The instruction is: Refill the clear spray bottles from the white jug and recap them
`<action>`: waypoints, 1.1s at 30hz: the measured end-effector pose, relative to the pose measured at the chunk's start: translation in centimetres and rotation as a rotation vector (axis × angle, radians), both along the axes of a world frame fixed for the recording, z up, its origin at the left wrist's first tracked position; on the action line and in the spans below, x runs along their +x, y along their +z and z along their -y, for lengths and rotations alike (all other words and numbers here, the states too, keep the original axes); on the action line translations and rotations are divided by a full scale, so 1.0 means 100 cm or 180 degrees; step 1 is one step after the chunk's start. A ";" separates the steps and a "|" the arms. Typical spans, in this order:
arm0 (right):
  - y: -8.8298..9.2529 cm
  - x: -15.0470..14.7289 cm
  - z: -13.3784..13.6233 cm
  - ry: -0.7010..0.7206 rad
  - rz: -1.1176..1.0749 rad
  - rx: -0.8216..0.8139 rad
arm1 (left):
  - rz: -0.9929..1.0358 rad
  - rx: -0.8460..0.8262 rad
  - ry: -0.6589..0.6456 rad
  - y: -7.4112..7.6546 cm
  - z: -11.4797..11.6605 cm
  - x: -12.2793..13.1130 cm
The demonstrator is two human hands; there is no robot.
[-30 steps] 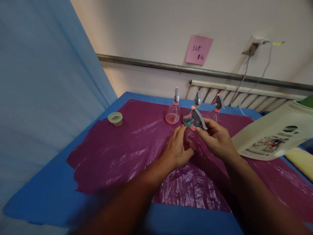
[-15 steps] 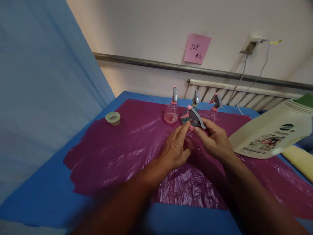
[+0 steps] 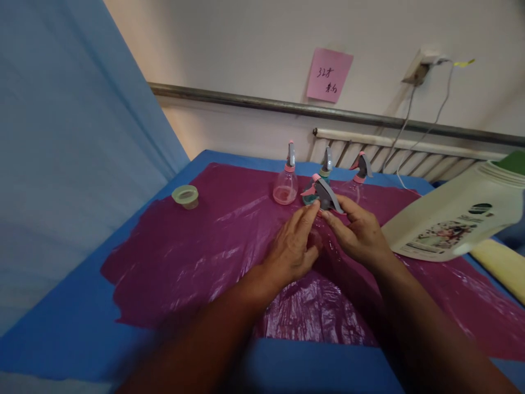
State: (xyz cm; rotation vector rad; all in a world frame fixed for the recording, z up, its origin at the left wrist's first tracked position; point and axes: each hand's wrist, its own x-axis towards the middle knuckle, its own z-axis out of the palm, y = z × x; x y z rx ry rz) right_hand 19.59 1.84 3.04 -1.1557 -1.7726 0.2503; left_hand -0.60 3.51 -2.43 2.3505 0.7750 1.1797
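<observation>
A clear spray bottle with a grey and pink trigger head [image 3: 327, 197] stands between my hands at the middle of the table. My left hand [image 3: 292, 243] is wrapped round its body, which is mostly hidden. At the collar just below the trigger head, my right hand [image 3: 360, 227] pinches with thumb and fingers. Close behind are a spray bottle with pink liquid [image 3: 286, 192], one with teal liquid [image 3: 325, 176], partly covered by the held one, and a clear one with a pink and grey head [image 3: 361, 167].
A large cream jug with a green cap [image 3: 445, 221] leans at the right, near a yellow item [image 3: 498, 268]. To the left sits a small green-rimmed cup [image 3: 185, 197]. Purple plastic sheeting [image 3: 184, 257] covers the blue table. A pipe [image 3: 246, 104] runs along the wall.
My right thumb and fingers now cover more of the pink collar. Both hands stay around the spray bottle, and the whole view has shifted slightly.
</observation>
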 end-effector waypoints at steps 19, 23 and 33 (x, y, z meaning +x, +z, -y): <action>-0.016 -0.004 -0.007 0.0146 -0.0872 -0.0107 | 0.0017 0.0033 -0.0031 0.006 0.003 -0.001; -0.017 0.001 -0.009 0.0475 -0.1088 -0.0378 | 0.0046 0.0056 -0.0032 0.006 0.002 0.000; -0.017 -0.010 -0.013 -0.0097 -0.1031 -0.0012 | -0.0046 -0.0032 0.0116 0.004 0.003 0.002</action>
